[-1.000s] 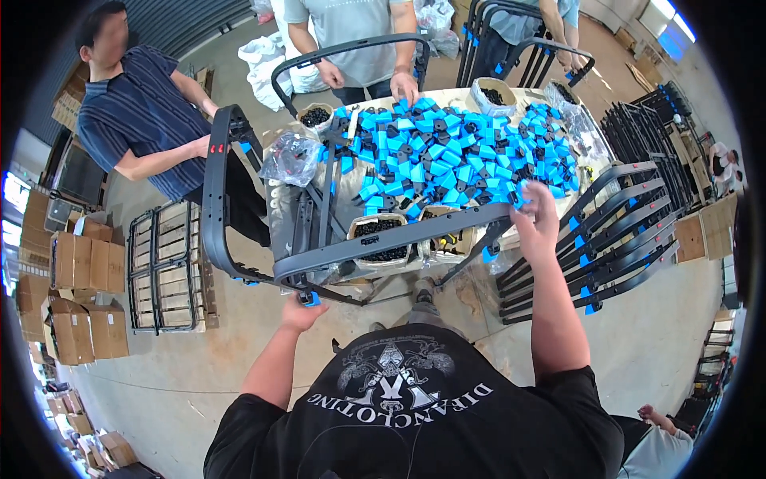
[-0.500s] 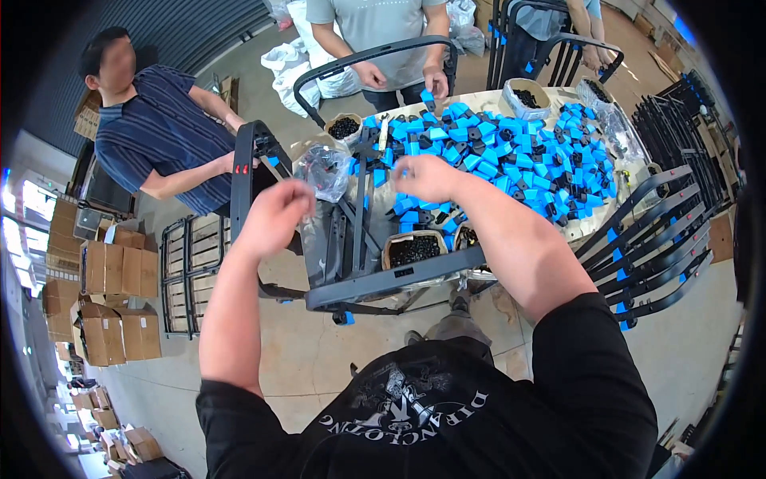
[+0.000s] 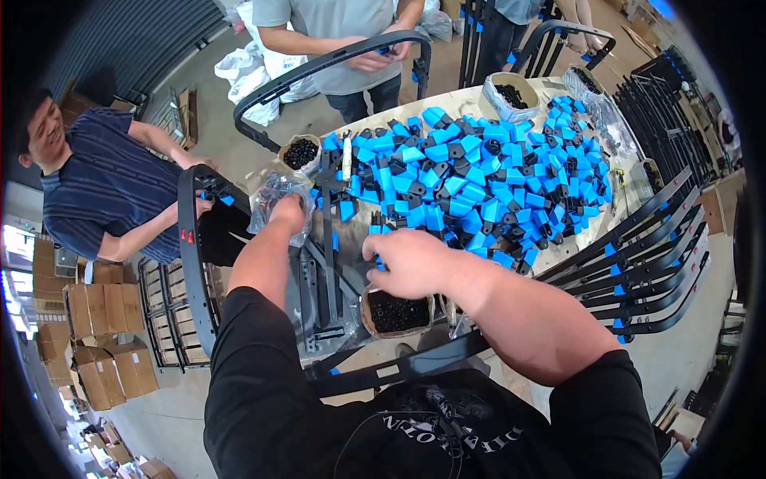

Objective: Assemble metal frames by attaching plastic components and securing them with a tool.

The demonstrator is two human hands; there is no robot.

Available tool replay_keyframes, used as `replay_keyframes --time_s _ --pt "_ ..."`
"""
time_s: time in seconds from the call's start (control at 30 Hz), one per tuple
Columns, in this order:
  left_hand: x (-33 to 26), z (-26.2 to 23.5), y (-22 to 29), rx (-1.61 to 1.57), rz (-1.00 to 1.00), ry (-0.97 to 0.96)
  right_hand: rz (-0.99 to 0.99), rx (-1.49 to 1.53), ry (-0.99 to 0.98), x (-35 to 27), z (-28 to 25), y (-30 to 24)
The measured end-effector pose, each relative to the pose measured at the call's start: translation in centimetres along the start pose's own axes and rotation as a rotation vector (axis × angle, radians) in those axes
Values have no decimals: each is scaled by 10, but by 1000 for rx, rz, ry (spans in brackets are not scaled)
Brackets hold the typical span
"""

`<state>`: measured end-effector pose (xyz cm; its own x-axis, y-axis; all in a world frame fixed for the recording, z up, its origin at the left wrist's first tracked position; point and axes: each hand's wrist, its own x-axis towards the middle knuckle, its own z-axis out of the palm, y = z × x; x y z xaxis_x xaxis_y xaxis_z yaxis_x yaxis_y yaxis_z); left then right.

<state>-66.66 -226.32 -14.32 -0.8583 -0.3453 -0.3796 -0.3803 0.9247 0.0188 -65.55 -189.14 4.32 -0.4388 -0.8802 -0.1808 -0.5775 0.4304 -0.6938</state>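
My left hand (image 3: 289, 212) reaches into a crumpled clear plastic bag (image 3: 275, 188) at the table's left end. Its fingertips are hidden by the hand and the plastic. Over the near middle of the table hovers my right hand (image 3: 411, 262), fingers curved, with a gap between thumb and forefinger. A bit of blue shows in that gap; whether it is touched I cannot tell. Just below this hand sits a box of small black parts (image 3: 397, 313). Beyond it spreads a large heap of blue-and-black plastic pieces (image 3: 479, 176). A black curved metal frame (image 3: 427, 363) crosses in front of my body.
Flat black bars (image 3: 325, 263) lie on the table, with a wrench (image 3: 346, 156) farther back. Tubs of black parts (image 3: 300, 153) stand around the heap. Stacked curved frames (image 3: 638, 279) lean at right. A person (image 3: 120, 176) at left holds a frame; others work across the table.
My left hand has moved forward into the plastic bag. My right hand has come lower and nearer, close to the box. The person across has brought both hands together around a small part.
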Motion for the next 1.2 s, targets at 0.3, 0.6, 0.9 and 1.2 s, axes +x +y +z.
replay_keyframes --time_s 0.3,0.6,0.9,1.2 --pt "12 13 12 -62 -49 169 19 0 -133 2 -4 -8" --pt "3 3 14 -72 -76 187 92 -14 -225 -1 -7 -6" --pt "-111 -92 27 -136 328 505 38 -87 -232 2 3 12" --pt "-358 -149 143 -505 719 501 17 -172 -130 9 2 20"
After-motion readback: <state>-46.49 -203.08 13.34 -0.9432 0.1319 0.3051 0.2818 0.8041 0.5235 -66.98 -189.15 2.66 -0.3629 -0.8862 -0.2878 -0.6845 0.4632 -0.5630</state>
